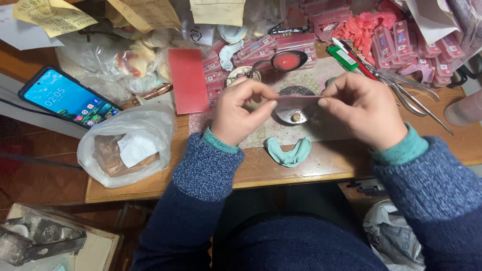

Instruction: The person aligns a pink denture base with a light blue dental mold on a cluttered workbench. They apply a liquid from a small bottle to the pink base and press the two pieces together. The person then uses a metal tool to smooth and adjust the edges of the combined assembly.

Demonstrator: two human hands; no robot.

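Table (311,168): one wooden top, crowded along its far edge, with a worn patterned mat under the hands.
Plastic bags: one white bag (125,145) at the left edge of the table holds a brownish lump and a white scrap; one more bag (391,236) sits low on the right, below the table.
Phone (68,98): one, lit screen up, lying at an angle on the far left.
Red sheet (188,80): one flat red rectangle, left of the hands, partly on the mat.
Pink packets (416,45): a heap along the back, too many and too overlapped to count.
Left hand (238,113): one, thumb and fingers pinched shut on the left end of the pink strip.
Right hand (364,108): one, thumb and forefinger pinched shut on the right end of the same strip.
Pink strip (296,99): one thin strip, stretched level between both hands, above the round dish and off the table.
Green mould (288,153): one horseshoe-shaped piece on the table, just in front of the hands.
Round dish (293,113): one small metal dish under the strip, a small bead-like thing inside.
Metal tools (411,95): at least two long pincers lying right of the right hand.
Spoon (286,61): one dark ladle holding red stuff, behind the hands.
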